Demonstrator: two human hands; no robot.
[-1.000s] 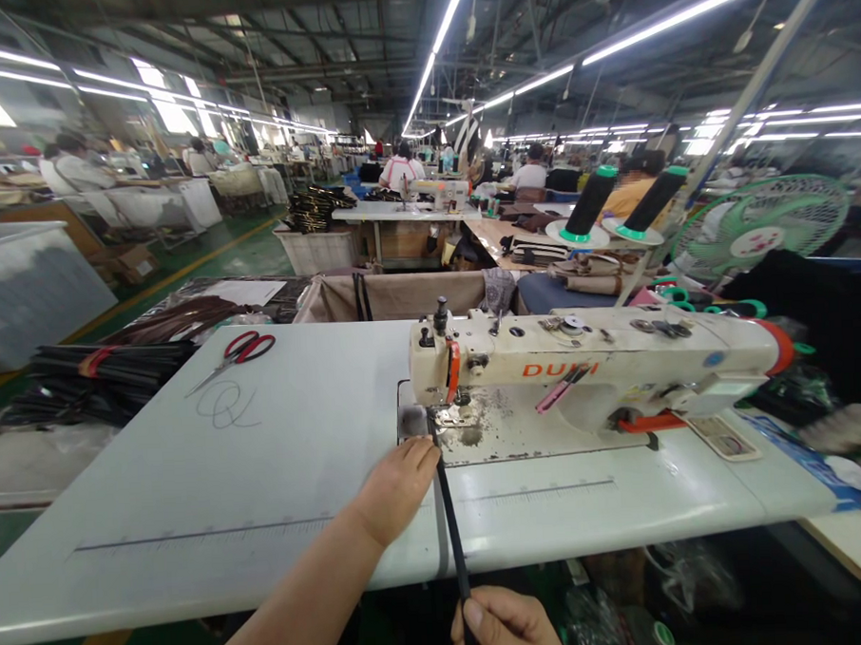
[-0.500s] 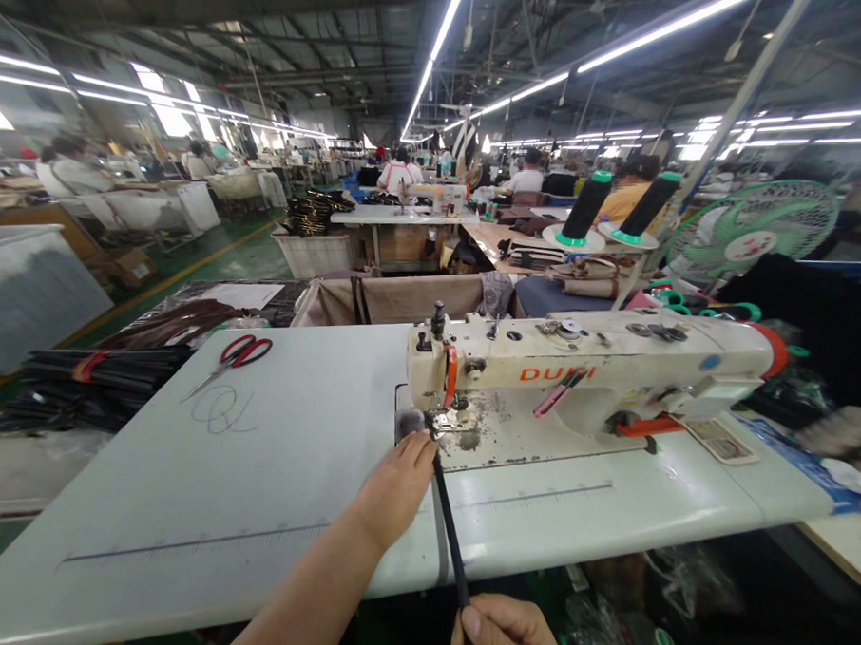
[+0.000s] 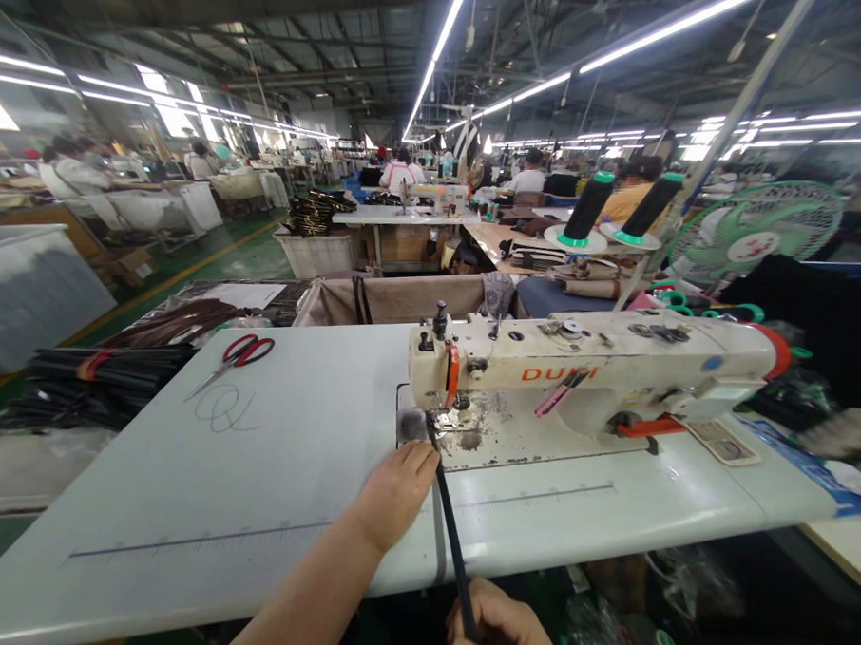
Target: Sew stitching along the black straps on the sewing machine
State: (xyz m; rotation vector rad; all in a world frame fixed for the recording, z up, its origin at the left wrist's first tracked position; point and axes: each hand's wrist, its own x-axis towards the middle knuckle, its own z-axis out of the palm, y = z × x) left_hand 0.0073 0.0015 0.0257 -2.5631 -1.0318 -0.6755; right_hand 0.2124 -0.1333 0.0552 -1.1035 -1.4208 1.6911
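You are feeding the black strap to the presser foot, left hand curled against it (grip unclear), right hand pinching its tail, likely needing even tension.

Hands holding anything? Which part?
Right hand pinches the black strap at its near end, below the table edge. Left hand only rests against the strap close to the presser foot.

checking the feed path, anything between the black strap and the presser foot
Nothing visible does: the black strap runs from the right hand straight to the presser foot, with the left hand against its left side.
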